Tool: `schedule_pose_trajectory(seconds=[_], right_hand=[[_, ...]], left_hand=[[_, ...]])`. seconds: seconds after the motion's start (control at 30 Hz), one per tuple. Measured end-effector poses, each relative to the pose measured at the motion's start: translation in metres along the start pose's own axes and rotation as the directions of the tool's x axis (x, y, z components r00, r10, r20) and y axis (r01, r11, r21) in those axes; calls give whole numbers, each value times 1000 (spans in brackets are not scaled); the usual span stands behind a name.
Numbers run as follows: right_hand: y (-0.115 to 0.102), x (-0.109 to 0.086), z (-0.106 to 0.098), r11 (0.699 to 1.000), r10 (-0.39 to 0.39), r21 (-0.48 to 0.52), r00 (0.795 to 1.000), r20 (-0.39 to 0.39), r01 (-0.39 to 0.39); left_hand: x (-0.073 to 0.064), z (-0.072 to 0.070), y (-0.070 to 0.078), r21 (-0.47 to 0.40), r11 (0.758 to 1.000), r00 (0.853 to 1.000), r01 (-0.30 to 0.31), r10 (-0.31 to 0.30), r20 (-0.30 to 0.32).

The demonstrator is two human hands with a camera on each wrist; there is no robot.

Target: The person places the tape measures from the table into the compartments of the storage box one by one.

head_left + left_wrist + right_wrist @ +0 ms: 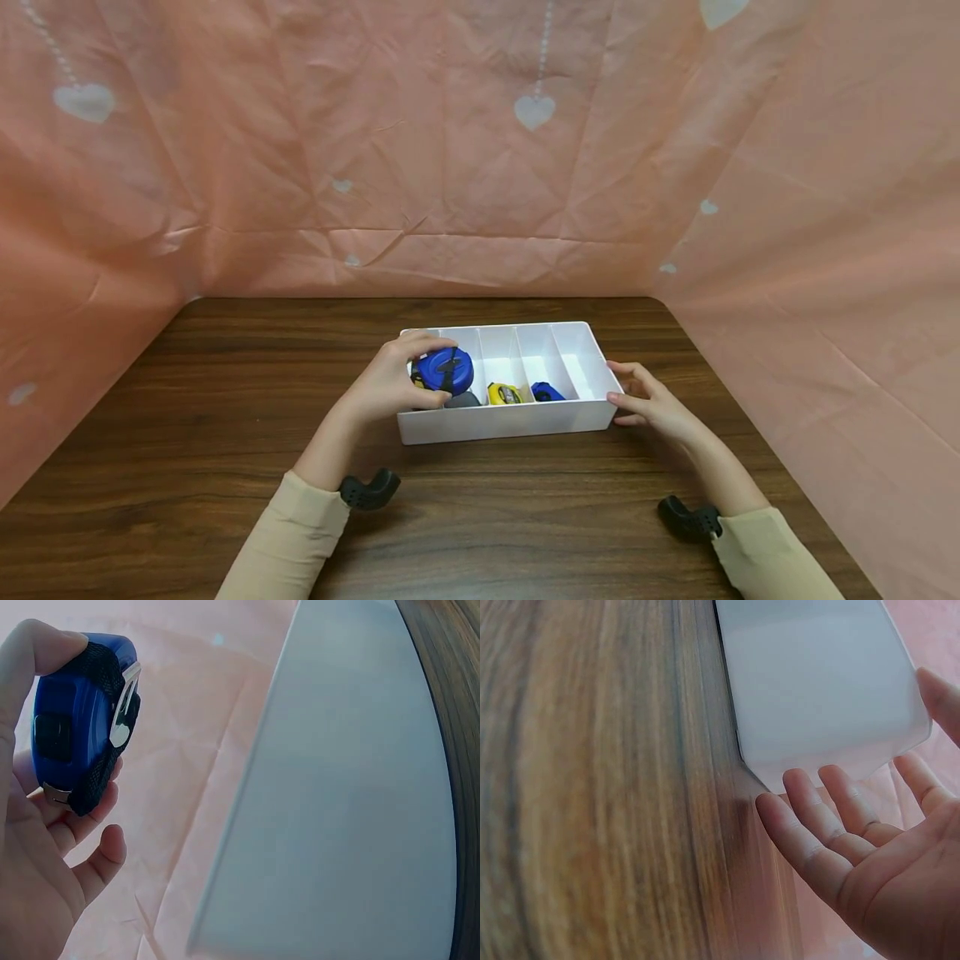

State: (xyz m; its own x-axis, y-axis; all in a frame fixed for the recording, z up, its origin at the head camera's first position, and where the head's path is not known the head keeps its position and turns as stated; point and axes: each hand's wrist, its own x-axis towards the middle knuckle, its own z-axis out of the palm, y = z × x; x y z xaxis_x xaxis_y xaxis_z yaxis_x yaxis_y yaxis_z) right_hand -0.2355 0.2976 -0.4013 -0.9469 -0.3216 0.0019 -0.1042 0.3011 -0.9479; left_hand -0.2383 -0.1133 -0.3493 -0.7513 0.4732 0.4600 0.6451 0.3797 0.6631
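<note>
My left hand [386,379] pinches a blue tape measure [446,371] with black trim between thumb and fingers, over the left end of a white compartment tray [495,423]. In the left wrist view, the tape measure [71,712] shows a black strap and a metal hook at its lower edge. My right hand [651,402] rests at the tray's right end, its thumb by the front corner. In the right wrist view, the fingers [810,814] reach out nearly straight to the tray's end wall [825,690].
Inside the tray lie a yellow tape measure [505,393], a smaller blue item [547,392] and a dark grey rounded item [463,400], partly hidden. The rightmost compartment [588,367] shows its bare floor. A pink curtain [450,167] hangs behind the wooden table [480,517].
</note>
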Motion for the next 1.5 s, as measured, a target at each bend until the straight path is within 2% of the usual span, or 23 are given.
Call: schedule_pose_trajectory(seconds=[0.13,0.3,0.4,0.7,1.0,1.23,1.5], right_hand=[[1,1,1,1000,-7,8,1000,1,7],[1,2,1,1000,-10,10,1000,-1,10],[2,2,1,1000,-9,10,1000,-1,9],[2,3,1,1000,-10,11,1000,5,10],[1,3,2,1000,-5,9,1000,5,5],[0,2,1,1000,0,0,1000,-2,0],[0,-1,0,1000,-3,2,1000,-5,3]], left_hand=[[4,4,1,-27,999,999,-36,36,11],[9,11,2,-49,998,999,-33,34,23],[13,15,3,-28,999,999,-30,31,18],[26,27,7,1,997,997,-75,75,7],[40,44,8,34,998,998,-60,59,34],[50,62,11,38,997,996,-65,62,69],[63,79,18,62,995,994,-81,77,78]])
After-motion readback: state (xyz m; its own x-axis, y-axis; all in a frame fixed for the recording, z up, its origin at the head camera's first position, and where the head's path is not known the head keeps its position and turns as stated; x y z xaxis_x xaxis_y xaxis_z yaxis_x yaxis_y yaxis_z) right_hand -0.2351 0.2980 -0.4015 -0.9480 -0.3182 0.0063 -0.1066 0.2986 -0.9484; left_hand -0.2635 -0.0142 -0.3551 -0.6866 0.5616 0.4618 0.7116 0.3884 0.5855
